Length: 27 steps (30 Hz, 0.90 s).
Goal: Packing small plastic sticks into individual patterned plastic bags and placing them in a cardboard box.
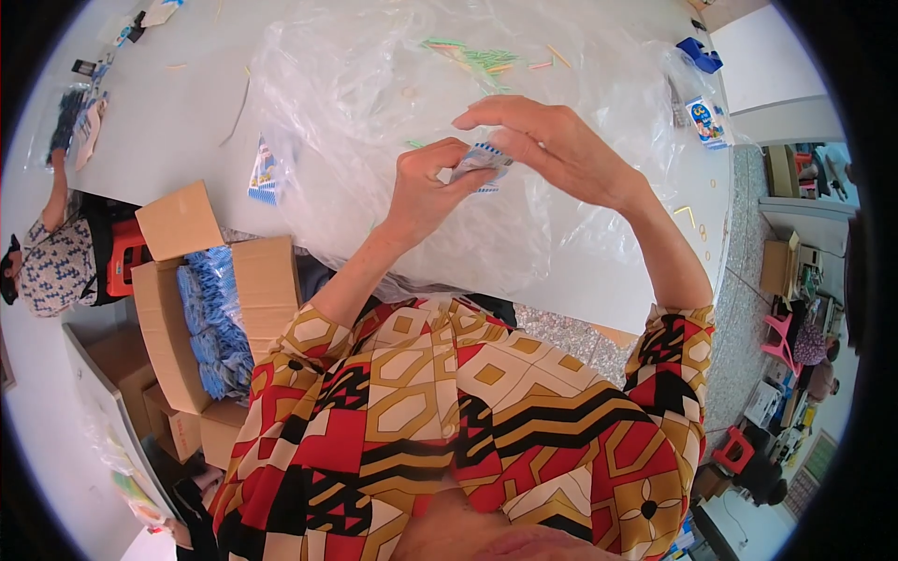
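My left hand pinches a small blue-and-white printed packet between thumb and fingers, above a wide spread of clear plastic sheeting. Just over the packet's upper end is my right hand, its fingers stretched toward the left and a gap between index finger and thumb. Its thumb is close to the packet; whether they touch I cannot tell. Beyond both hands, thin green, yellow and pink strips lie in a loose pile on the plastic.
A similar packet lies left on the table. Another packet and a dark blue object lie at right. An open cardboard box of blue packets stands left. Another person reaches onto the table at far left.
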### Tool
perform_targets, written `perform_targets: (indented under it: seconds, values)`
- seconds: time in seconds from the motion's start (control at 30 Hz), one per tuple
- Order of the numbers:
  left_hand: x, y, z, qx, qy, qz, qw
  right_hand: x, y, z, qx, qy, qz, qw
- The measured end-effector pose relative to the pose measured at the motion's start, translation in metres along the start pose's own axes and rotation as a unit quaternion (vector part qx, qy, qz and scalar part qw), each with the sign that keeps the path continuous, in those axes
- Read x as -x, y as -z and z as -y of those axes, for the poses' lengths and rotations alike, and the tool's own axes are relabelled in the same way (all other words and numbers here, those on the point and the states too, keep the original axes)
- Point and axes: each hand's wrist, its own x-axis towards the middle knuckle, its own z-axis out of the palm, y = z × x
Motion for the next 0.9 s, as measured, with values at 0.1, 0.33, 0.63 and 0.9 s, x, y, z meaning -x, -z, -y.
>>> perform_targets:
  seconds: [0.1,0.33,0.63,0.9]
  values:
    - [0.002,-0.001,0.008,0.019,0.028,0.02,0.999,0.0,-0.009,0.004,0.155,0.087,-0.032,0.984]
    - [0.002,-0.001,0.003,0.18,0.137,0.008,0.974,-0.002,-0.008,-0.007,-0.116,0.005,-0.106,0.988]
    - [-0.002,0.018,-0.005,0.138,0.101,0.01,0.985,0.019,-0.031,-0.032,-0.199,-0.105,-0.149,0.963]
    - [0.002,0.034,-0.017,0.011,0.045,-0.009,0.999,0.016,-0.042,-0.003,0.066,-0.008,-0.253,0.965]
